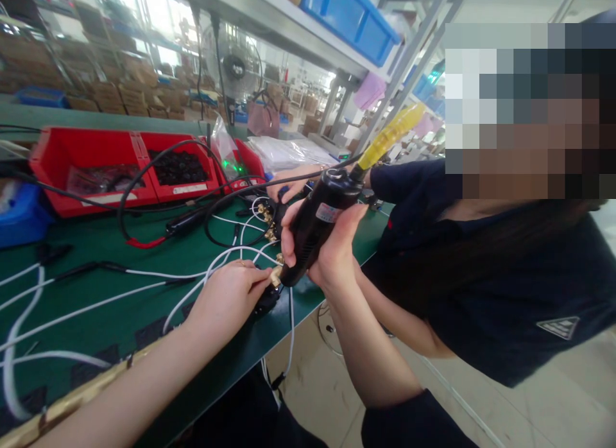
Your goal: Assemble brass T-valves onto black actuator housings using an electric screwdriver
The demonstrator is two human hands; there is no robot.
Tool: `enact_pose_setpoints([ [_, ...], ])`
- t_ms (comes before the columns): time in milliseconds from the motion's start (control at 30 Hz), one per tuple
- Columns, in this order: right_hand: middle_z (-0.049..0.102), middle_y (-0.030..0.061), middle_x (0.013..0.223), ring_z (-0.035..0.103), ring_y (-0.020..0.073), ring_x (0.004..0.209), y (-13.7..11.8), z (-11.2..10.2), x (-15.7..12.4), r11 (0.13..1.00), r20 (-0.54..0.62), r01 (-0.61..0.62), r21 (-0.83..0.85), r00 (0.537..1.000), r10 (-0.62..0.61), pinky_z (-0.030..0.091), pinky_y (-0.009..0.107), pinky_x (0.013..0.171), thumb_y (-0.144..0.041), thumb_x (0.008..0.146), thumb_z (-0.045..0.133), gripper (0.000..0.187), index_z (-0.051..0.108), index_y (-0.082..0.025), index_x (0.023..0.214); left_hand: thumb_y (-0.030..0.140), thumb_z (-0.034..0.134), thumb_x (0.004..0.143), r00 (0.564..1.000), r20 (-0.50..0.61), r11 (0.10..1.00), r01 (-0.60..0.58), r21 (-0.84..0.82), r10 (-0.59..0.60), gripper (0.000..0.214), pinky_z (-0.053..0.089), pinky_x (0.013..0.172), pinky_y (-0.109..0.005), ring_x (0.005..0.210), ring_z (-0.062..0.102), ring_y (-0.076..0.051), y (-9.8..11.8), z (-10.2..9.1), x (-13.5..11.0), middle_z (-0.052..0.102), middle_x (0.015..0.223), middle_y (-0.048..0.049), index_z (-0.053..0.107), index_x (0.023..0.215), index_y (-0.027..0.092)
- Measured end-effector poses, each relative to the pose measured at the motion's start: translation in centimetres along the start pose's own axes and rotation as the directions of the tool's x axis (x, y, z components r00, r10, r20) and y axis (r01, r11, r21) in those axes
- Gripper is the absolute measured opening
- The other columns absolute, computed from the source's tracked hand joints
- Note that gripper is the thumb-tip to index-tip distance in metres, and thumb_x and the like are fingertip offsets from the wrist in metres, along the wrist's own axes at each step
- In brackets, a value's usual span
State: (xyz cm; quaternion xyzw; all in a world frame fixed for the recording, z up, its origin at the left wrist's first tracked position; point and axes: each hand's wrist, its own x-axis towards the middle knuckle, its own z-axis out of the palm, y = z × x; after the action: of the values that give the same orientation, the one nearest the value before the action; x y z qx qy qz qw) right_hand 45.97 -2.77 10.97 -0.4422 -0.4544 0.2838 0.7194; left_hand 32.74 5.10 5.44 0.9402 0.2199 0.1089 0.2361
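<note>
My right hand [334, 246] is wrapped round a black electric screwdriver [312, 226], which tilts with its lower end down to the left. Yellow wrapping [392, 133] covers the cord at its top. At the tool's lower end, my left hand [238, 287] pinches a small brass-coloured fitting [276, 276] between thumb and fingertips. Just beneath sits a black part [266, 301] near the bench edge, partly covered by my fingers. The bit's contact point is hidden. Several more brass fittings [267, 220] on black parts with white cables lie just beyond.
A co-worker [481, 268] sits close on the right, one hand [283, 185] reaching over the green bench [192, 313]. Red bins [96, 194] stand at the back, one holding black pieces. White cables [96, 313] and a black cord cross the bench. A shelf with a blue bin [351, 24] hangs above.
</note>
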Motion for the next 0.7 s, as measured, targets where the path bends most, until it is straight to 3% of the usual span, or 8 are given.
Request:
enact_pose_setpoints([
  [300, 0.049, -0.0018, 0.051, 0.044, 0.0133, 0.042, 0.7, 0.7, 0.3, 0.998, -0.039, -0.050, 0.025, 0.998, 0.051, 0.033, 0.026, 0.039, -0.099, 0.073, 0.043, 0.078, 0.061, -0.023, 0.076, 0.028, 0.054, 0.099, 1.000, 0.002, 0.999, 0.005, -0.045, -0.005, 0.028, 0.051, 0.082, -0.034, 0.088, 0.069, -0.022, -0.4, 0.2, 0.1, 0.076, 0.092, -0.0045, 0.082, 0.098, 0.025],
  [500, 0.049, -0.0034, 0.047, 0.039, 0.0106, 0.035, 1.5, 0.7, 0.3, 0.999, -0.070, -0.008, 0.054, 0.997, 0.012, 0.029, 0.025, 0.036, -0.094, 0.079, 0.044, 0.073, 0.057, -0.022, 0.073, 0.027, 0.053, 0.099, 1.000, 0.004, 0.999, 0.011, -0.043, -0.011, 0.029, 0.048, 0.082, -0.035, 0.089, 0.068, -0.022, -0.4, 0.1, 0.0, 0.076, 0.092, -0.0059, 0.082, 0.097, 0.022],
  [700, 0.045, -0.0040, 0.046, 0.036, 0.0106, 0.031, -1.1, 1.6, 0.3, 0.986, 0.001, 0.112, 0.123, 0.994, -0.113, 0.029, 0.024, 0.031, -0.095, 0.079, 0.044, 0.076, 0.061, -0.020, 0.075, 0.025, 0.055, 0.096, 1.000, 0.004, 0.999, 0.014, -0.044, -0.013, 0.029, 0.045, 0.078, -0.031, 0.084, 0.067, -0.021, -0.5, -0.1, 0.2, 0.074, 0.083, -0.0046, 0.082, 0.089, 0.024],
])
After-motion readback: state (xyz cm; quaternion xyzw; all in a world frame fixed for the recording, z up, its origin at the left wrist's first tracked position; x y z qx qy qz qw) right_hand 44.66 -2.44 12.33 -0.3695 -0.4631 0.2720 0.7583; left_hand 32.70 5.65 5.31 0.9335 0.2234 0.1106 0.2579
